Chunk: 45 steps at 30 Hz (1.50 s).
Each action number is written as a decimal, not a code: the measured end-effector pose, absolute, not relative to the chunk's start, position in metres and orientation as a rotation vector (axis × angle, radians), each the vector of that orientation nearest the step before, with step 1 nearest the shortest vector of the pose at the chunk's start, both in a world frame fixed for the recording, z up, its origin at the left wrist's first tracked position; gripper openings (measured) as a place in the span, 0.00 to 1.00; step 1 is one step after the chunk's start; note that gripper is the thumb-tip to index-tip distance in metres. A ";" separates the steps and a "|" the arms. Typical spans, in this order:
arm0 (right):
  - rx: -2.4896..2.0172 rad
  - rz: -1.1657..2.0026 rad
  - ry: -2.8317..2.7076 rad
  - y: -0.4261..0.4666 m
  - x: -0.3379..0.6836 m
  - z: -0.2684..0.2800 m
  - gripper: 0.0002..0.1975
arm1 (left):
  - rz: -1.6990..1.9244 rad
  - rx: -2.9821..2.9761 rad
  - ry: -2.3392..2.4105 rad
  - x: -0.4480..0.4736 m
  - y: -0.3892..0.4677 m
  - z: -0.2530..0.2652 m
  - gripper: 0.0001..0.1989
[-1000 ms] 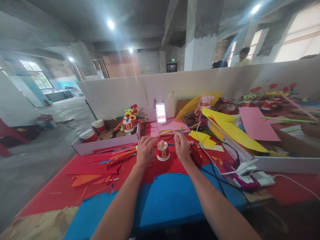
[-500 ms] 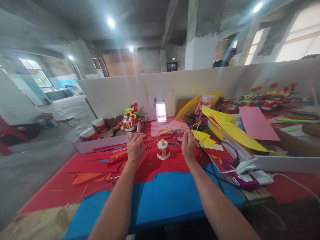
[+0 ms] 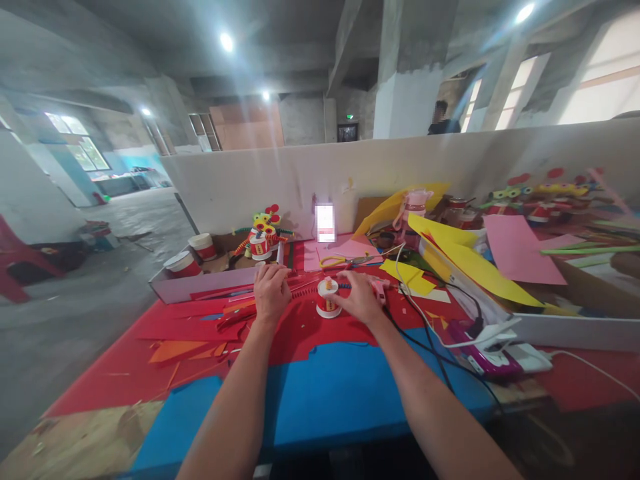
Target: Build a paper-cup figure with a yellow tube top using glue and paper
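Note:
A small upside-down paper cup [image 3: 328, 308], red and white with a yellow label, stands on the red sheet in front of me. A little pinkish-orange piece sits on its top. From its left side a red coiled strip [image 3: 304, 292] runs to my left hand [image 3: 271, 293], whose curled fingers close at the strip's end. My right hand [image 3: 361, 299] is at the cup's right side, thumb and forefinger apart, the thumb in front of the cup. A blue coiled strip [image 3: 345, 287] shows partly between them; its far end is hidden by the hand.
Behind lie yellow-handled pliers [image 3: 330, 262] and a pink glue gun [image 3: 381, 288]. A finished cup figure [image 3: 263, 237] and paper cups [image 3: 203, 247] stand in a left tray. Cables and a purple power strip [image 3: 483, 353] lie right. A lit phone [image 3: 325, 223] leans against the board.
My right hand has moved left to the cup and spread its fingers; the glue gun now shows beside it. My left hand stays by the red coil.

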State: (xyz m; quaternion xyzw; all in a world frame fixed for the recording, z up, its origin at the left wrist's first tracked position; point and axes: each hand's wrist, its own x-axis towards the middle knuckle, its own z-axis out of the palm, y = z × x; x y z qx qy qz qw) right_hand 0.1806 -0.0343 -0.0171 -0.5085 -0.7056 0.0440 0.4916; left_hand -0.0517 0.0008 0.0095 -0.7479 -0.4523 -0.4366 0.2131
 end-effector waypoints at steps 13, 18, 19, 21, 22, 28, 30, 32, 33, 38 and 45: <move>-1.409 0.034 -1.824 -0.006 0.163 -0.016 0.22 | -1.215 -2.141 -1.255 -0.046 -0.005 0.010 0.14; -1.445 0.107 -1.859 0.009 0.160 -0.022 0.22 | -1.207 -2.138 -1.257 -0.045 -0.006 0.008 0.14; -1.416 0.115 -1.854 0.010 0.161 -0.023 0.22 | -1.204 -2.141 -1.254 -0.044 -0.006 0.008 0.14; -1.307 0.109 -1.798 0.008 0.168 -0.021 0.24 | -1.207 -2.140 -1.244 -0.044 -0.006 0.008 0.15; -1.250 0.099 -1.737 0.005 0.173 -0.020 0.25 | -1.211 -2.138 -1.236 -0.044 -0.005 0.008 0.15; -1.248 0.035 -1.173 -0.021 0.200 -0.016 0.21 | -1.212 -2.141 -1.245 -0.047 -0.004 0.010 0.15; -1.263 0.024 -1.216 -0.026 0.199 -0.019 0.20 | -1.225 -2.123 -1.271 -0.051 -0.004 0.012 0.15; -1.295 -0.026 -1.337 -0.028 0.193 -0.023 0.19 | -1.262 -2.083 -1.305 -0.056 -0.005 0.016 0.15; -1.321 -0.062 -1.393 -0.029 0.189 -0.024 0.19 | -1.280 -2.056 -1.322 -0.059 -0.005 0.019 0.15; -1.394 -0.220 -1.526 -0.029 0.176 -0.025 0.22 | -1.143 -2.037 -1.394 -0.067 0.011 0.050 0.16; -1.437 -0.228 -1.591 -0.032 0.173 -0.024 0.26 | -0.561 -2.178 -1.469 -0.058 0.046 0.086 0.15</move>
